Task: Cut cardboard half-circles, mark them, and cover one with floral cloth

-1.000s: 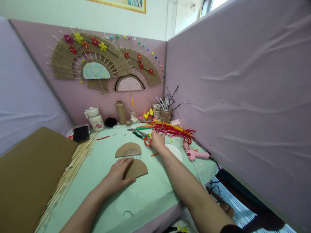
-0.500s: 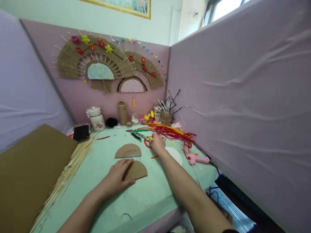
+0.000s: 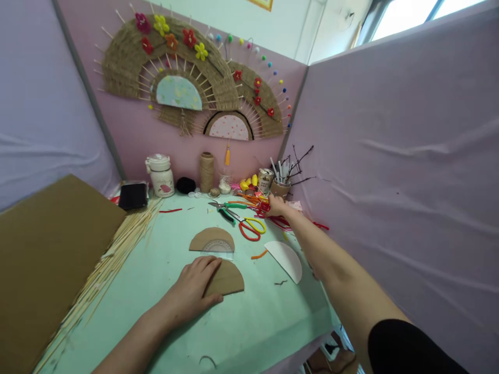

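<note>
Currently, my left hand (image 3: 191,286) lies unclenched on the nearer cardboard half-disc (image 3: 228,279). My right hand (image 3: 276,205) is at the red craft stems (image 3: 262,209) near the scissors (image 3: 240,219); its grip I cannot verify.

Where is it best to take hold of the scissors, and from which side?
Best, I think, by the red and yellow loops of the scissors, coming from the near right: the loops lie toward that side, while the blades point away to the left and seem to run between the handles of the pliers.
</note>
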Available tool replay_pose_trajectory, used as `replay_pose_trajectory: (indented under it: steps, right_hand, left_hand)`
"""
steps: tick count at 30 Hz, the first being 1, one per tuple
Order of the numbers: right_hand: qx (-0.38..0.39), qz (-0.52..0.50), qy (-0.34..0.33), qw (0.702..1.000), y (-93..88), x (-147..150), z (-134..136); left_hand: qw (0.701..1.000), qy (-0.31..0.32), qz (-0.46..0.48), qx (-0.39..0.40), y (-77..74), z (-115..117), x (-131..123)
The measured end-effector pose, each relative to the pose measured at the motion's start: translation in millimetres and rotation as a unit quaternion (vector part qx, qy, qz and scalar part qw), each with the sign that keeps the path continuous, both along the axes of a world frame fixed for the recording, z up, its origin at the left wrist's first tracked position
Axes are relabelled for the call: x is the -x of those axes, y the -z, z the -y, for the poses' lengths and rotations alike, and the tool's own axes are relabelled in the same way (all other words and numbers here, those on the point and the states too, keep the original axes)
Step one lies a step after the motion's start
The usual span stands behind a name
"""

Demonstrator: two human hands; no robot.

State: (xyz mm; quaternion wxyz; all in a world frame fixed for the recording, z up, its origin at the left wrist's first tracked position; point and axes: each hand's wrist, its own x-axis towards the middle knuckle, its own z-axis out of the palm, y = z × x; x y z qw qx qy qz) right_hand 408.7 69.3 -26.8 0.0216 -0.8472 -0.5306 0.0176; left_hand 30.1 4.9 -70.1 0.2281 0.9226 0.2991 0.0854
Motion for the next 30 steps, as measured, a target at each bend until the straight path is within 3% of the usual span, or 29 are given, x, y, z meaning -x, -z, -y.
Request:
replay_pose_trajectory:
  steps: [5,8,13,16,18,25,28,30]
  right_hand:
    - [-0.041,0.042,-0.029,0.998,-10.6,3.6,-17.4]
    - [-0.104,0.073,-0.040,0.991,-32.8,14.1,-52.9]
    - [-0.165,0.098,0.008,0.981,-71.7,14.2,-125.1]
    - [-0.180,0.101,0.029,0.978,-79.8,9.2,-150.7]
    - [-0.191,0.107,0.031,0.975,-81.4,7.8,-158.5]
    - [-0.247,0.143,-0.024,0.958,-104.3,28.7,-148.3]
    - [-0.385,0.104,-0.153,0.904,-109.7,58.7,-116.8]
    - [-0.413,0.042,-0.228,0.881,-108.1,86.5,-81.5]
  left_hand:
    - [1.000,-0.014,0.010,0.021,2.8,0.4,1.2]
    - [0.999,-0.025,0.006,0.037,7.2,0.0,1.4]
    - [0.999,-0.027,0.001,0.046,27.6,-4.6,3.4]
    - [0.999,-0.013,0.001,0.045,36.9,-9.3,4.1]
    - [0.998,-0.001,-0.019,0.058,35.3,-11.0,2.8]
    - [0.995,-0.025,-0.060,0.081,-9.7,1.8,-3.2]
    - [0.997,-0.018,-0.030,0.063,-17.2,7.2,-3.4]
    - [0.998,-0.010,-0.005,0.058,-14.0,10.6,-3.9]
